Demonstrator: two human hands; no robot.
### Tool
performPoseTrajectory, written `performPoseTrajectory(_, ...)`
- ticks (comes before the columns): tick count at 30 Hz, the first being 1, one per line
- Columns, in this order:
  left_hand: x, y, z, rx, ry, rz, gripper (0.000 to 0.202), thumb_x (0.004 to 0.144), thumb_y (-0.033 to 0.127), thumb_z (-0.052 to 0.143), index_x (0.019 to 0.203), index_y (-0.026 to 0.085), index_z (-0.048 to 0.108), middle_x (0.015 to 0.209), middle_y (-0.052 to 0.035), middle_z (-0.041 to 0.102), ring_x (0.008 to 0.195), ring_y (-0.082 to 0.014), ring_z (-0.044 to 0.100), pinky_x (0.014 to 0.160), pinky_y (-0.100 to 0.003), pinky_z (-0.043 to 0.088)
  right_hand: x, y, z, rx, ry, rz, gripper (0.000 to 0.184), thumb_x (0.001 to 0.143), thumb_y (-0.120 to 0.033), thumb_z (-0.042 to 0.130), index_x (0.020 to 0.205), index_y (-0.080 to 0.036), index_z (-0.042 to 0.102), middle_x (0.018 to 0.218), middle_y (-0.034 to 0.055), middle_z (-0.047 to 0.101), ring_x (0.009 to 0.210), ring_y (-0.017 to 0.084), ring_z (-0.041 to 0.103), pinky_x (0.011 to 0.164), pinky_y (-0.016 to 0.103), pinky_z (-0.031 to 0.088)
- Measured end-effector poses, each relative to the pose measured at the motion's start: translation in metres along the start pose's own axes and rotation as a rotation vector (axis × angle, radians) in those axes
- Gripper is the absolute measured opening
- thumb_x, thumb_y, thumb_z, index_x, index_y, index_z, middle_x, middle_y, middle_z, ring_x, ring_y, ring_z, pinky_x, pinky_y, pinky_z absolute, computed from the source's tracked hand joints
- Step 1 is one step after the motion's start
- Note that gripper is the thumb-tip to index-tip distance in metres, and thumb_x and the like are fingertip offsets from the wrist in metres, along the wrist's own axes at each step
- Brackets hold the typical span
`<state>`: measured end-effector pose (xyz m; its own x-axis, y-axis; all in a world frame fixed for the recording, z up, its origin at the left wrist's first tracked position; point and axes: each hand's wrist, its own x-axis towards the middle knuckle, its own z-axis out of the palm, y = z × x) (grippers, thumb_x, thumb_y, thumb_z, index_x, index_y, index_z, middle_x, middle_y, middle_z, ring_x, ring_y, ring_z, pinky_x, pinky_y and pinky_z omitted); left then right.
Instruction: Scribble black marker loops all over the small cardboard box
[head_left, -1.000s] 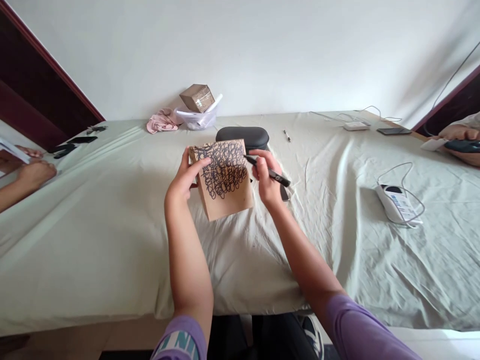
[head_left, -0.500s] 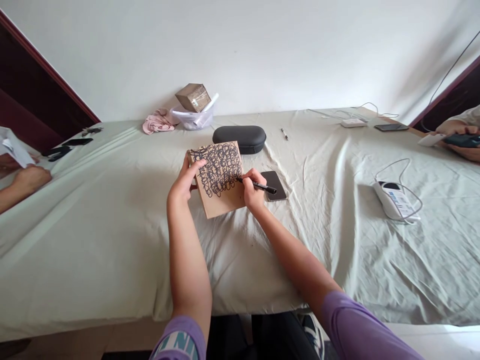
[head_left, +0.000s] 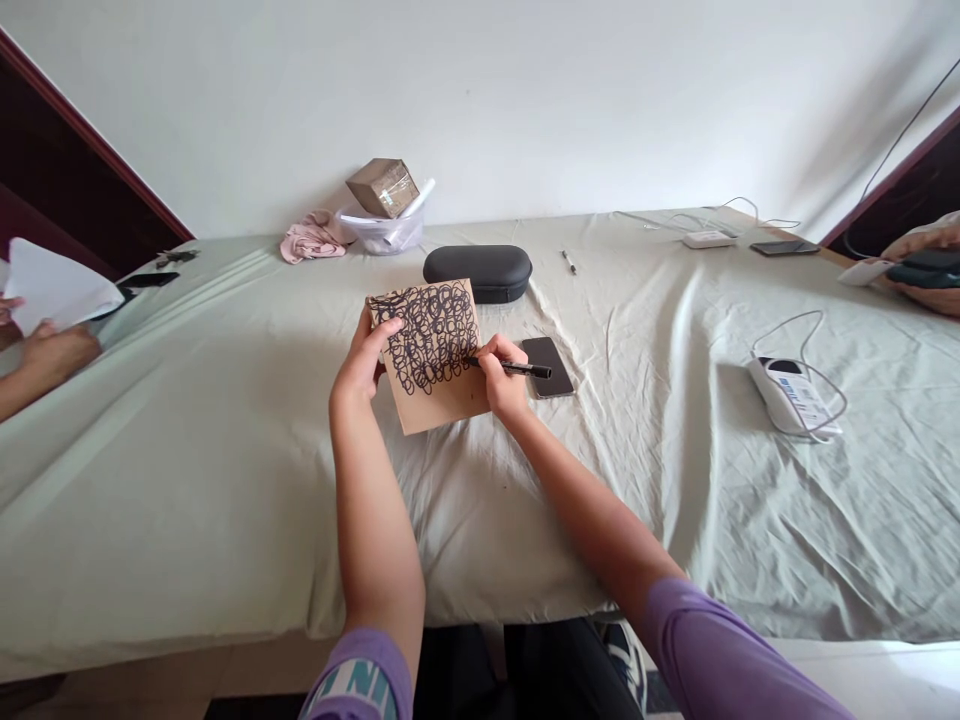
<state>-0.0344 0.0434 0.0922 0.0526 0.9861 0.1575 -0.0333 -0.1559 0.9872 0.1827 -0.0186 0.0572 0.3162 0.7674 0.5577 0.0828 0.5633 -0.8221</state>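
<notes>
Card (head_left: 435, 395) lower in left hand (head_left: 361, 365), marker (head_left: 527, 369) tight in right hand (head_left: 502, 385)

bright, soft daylight, no glare. shadows fall to the left of the white device (head_left: 791, 395) and the scribbled cardboard (head_left: 439, 395), so light arrives from the right. the wall (head_left: 525, 100) dims toward its upper right corner. focus sharp throughout. wide-lens distortion bows the far and side edges of the table (head_left: 187, 480).

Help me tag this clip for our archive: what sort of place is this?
Probably a makeshift shared workspace: one long cloth-covered table against a bare wall, other people's hands at both ends, and a phone beside the cardboard and marker being held.
</notes>
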Motion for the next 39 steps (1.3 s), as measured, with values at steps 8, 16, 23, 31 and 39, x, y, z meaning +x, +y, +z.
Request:
performPoseTrajectory(8,0.007,-0.016,-0.007,0.130,-0.116,0.330,0.137,0.071,0.043,0.092,0.175,0.039,0.003,0.185,-0.0065,0.017,0.170,-0.0314,0.025,0.137,-0.044,0.028,0.028,0.031,-0.052,-0.312,-0.104,0.063,0.030,0.103,-0.047,0.055,0.113,-0.022,0.069,0.108,0.0087,0.077,0.096,0.022,0.072,0.092,0.038,0.054)
performPoseTrajectory(16,0.005,-0.021,-0.008,0.126,-0.264,0.226,0.136,0.073,0.041,0.089,0.175,0.043,-0.001,0.187,-0.0014,0.008,0.172,-0.0316,0.016,0.140,-0.049,0.017,0.021,0.065,-0.061,-0.954,-0.676,0.079,0.071,0.088,-0.007,0.055,0.157,-0.022,0.050,0.168,0.0152,0.053,0.165,0.051,0.020,0.120,0.072,0.023)
performPoseTrajectory(23,0.003,-0.016,-0.008,0.118,-0.266,0.211,0.135,0.072,0.038,0.090,0.175,0.045,0.002,0.187,-0.0002,0.008,0.172,-0.0319,0.014,0.140,-0.053,0.015,0.026,0.063,-0.057,-1.003,-0.714,0.081,0.058,0.086,-0.005,0.054,0.141,-0.020,0.061,0.117,0.0134,0.079,0.119,0.033,0.068,0.109,0.046,0.035)
performPoseTrajectory(31,0.003,-0.015,-0.009,0.152,-0.287,0.201,0.136,0.074,0.041,0.090,0.175,0.041,-0.001,0.187,-0.0055,0.007,0.172,-0.0341,0.014,0.139,-0.051,0.019,0.022,0.059,-0.053,-1.080,-0.563,0.098,0.035,0.095,-0.021,0.053,0.128,-0.020,0.063,0.127,0.0181,0.074,0.120,0.036,0.059,0.093,0.041,0.037)
performPoseTrajectory(39,-0.002,-0.010,-0.009,0.130,-0.276,0.201,0.130,0.075,0.038,0.090,0.175,0.042,0.007,0.187,-0.0021,0.009,0.172,-0.0327,0.012,0.140,-0.050,0.016,0.023,0.068,-0.055,-0.965,-0.661,0.049,0.055,0.086,-0.004,0.052,0.136,-0.020,0.064,0.123,0.0176,0.076,0.129,0.036,0.057,0.100,0.043,0.039)
